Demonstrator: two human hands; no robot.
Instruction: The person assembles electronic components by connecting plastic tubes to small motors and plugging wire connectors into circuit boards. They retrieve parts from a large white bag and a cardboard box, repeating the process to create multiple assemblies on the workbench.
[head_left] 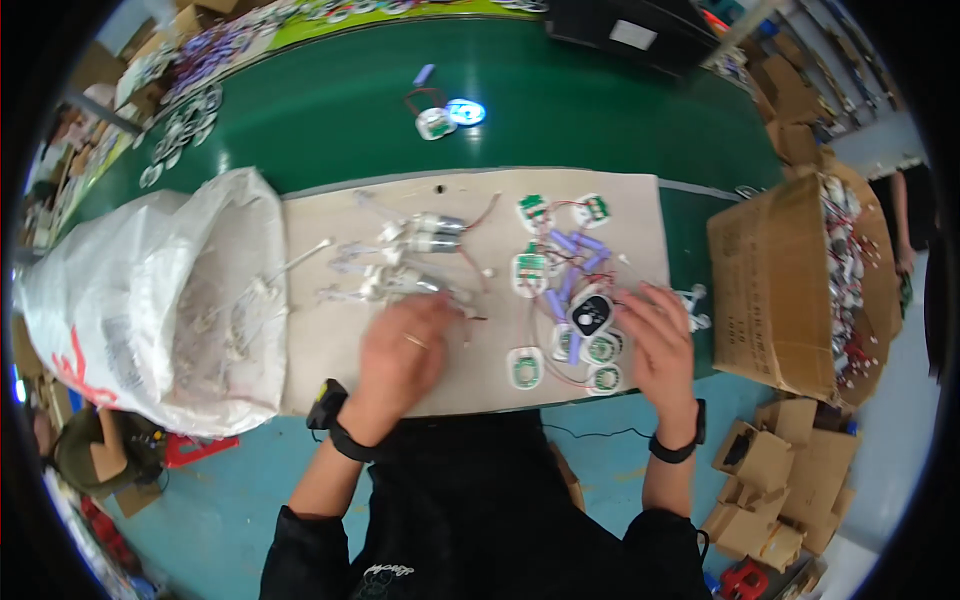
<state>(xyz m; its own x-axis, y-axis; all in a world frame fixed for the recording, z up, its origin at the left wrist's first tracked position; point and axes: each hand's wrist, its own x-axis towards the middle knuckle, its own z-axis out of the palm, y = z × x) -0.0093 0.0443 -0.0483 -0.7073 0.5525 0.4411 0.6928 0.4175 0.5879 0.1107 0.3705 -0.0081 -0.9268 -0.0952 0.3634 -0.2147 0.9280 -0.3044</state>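
My left hand (405, 345), smeared by motion, is over the near end of a row of clear plastic pieces with silvery cylinders (432, 241) and thin wires. Its fingertips are at the lowest cylinder, and whether they grip it is unclear. My right hand (658, 335) has its fingers apart and stretched toward a round white piece with a black face (591, 314); any contact is hard to make out. Around that piece lie several purple battery cells (556, 304) and round white parts with green circuit boards (530, 274), joined by red wires.
On the left, a white sack (130, 300) gapes with clear plastic parts inside. At right, a cardboard box (770, 285) holds many small parts. A lit blue-white disc (466, 112) with wires and a board rests on the green table (340, 120). A black bin (620, 35) stands behind.
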